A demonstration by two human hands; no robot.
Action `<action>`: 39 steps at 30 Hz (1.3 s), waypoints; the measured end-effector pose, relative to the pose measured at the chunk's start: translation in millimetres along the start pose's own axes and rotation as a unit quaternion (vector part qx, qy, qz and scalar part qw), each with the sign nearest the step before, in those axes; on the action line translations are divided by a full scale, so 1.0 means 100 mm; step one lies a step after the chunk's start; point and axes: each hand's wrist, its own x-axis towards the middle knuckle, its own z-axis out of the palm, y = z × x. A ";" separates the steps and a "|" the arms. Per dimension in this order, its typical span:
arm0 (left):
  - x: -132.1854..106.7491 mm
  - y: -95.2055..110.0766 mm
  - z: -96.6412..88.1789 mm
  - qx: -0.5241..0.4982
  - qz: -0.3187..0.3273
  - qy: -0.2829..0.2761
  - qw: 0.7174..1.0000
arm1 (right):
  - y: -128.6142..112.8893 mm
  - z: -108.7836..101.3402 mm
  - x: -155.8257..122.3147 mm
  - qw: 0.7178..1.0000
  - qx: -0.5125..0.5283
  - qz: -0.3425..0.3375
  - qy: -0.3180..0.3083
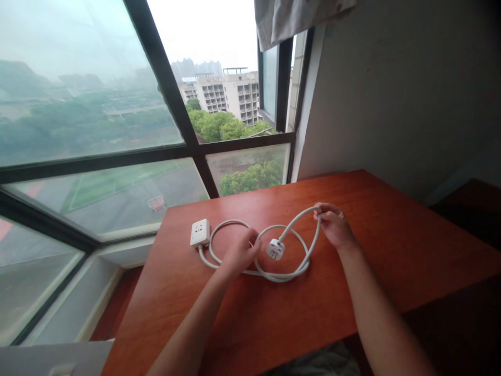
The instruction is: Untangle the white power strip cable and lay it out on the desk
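A white extension cord (278, 279) lies in loose loops on the reddish-brown table. At its left end the socket box (200, 233) rests on the tabletop. My right hand (332, 223) pinches the cord near the plug end, lifting a bend of it above the table. From that bend the white plug (275, 249) hangs with its prong side toward me, between my two hands. My left hand (243, 251) is closed around the cord at the middle of the loops; its fingertips are partly hidden.
The wooden table (376, 219) reaches to a grey wall (383, 94) on the right. Dark-framed windows (195, 151) stand along its far and left sides, with one pane swung open. A piece of curtain (293, 21) hangs at the top.
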 end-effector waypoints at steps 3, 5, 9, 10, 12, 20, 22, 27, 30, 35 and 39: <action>-0.01 0.09 -0.02 -0.163 0.022 -0.003 0.986 | -0.06 0.00 -0.03 1.000 -0.002 -0.016 -0.006; -0.02 0.17 -0.02 -0.207 0.028 0.002 0.978 | -0.10 0.00 -0.05 0.999 -0.019 -0.030 -0.019; -0.02 0.29 -0.01 -0.204 0.036 -0.001 0.978 | -0.20 0.03 -0.11 0.993 -0.081 -0.046 -0.071; -0.01 0.30 -0.01 -0.200 0.036 -0.003 0.979 | -0.22 0.05 -0.12 0.991 -0.097 -0.051 -0.081; 0.03 0.32 0.01 -0.200 0.034 -0.001 0.979 | -0.29 0.09 -0.15 0.984 -0.132 -0.070 -0.099; 0.05 0.44 -0.02 -0.220 0.041 0.026 0.974 | -0.53 0.16 -0.18 0.935 -0.262 -0.199 -0.136; 0.04 0.48 -0.01 -0.216 0.043 0.030 0.975 | -0.56 0.15 -0.16 0.926 -0.285 -0.207 -0.137; 0.07 0.58 0.00 -0.206 0.051 0.041 0.976 | -0.66 0.16 -0.11 0.912 -0.309 -0.229 -0.146; 0.10 0.70 -0.04 -0.172 0.072 0.052 0.981 | -0.72 0.19 -0.09 0.914 -0.296 -0.224 -0.163; 0.12 0.93 -0.10 -0.098 0.125 0.064 0.985 | -0.70 0.26 -0.09 0.959 -0.193 -0.111 -0.178; 0.11 0.97 -0.07 -0.101 0.132 0.065 0.984 | -0.66 0.32 -0.08 0.955 -0.235 -0.086 -0.156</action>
